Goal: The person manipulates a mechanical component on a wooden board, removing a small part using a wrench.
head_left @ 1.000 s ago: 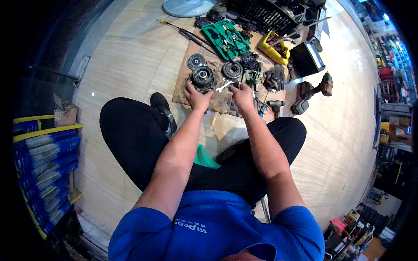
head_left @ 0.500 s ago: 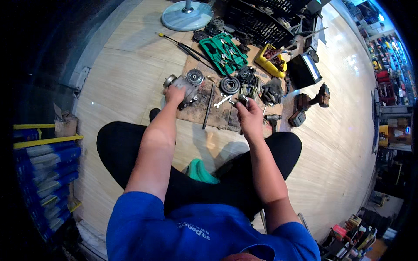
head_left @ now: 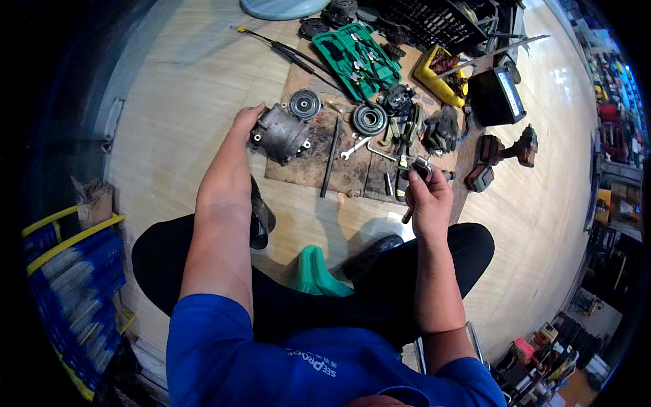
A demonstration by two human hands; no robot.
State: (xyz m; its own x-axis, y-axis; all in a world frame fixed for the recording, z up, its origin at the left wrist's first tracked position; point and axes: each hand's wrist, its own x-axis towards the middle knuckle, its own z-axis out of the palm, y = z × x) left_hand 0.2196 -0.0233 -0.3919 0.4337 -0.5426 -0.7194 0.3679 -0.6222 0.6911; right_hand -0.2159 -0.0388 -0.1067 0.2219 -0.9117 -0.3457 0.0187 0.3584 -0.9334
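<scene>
A grey metal compressor body [head_left: 281, 133] lies on a stained cardboard sheet [head_left: 302, 178] at the left. My left hand [head_left: 248, 119] is closed round its far left end; some fingers are hidden behind the metal. Over the near right part of the cardboard, my right hand [head_left: 432, 202] grips a ratchet wrench [head_left: 422, 165], its silver head above the thumb and its handle end showing below the fist. Beyond the compressor sits a round clutch plate [head_left: 304, 104]. A black pulley [head_left: 369, 119], an open-end wrench [head_left: 354, 148] and a dark bar [head_left: 331, 157] lie between my hands.
A green tool case [head_left: 356, 61] lies open at the back. Near it are a yellow container [head_left: 439, 74], a black battery [head_left: 496, 96] and black gloves [head_left: 442, 129]. A cordless impact wrench [head_left: 505, 150] rests on the right. A green seat [head_left: 319, 273] is between my legs.
The compressor has been turned, and its blur is gone. My left hand has moved to its outer left end. My right hand has drawn right and nearer with the ratchet wrench.
</scene>
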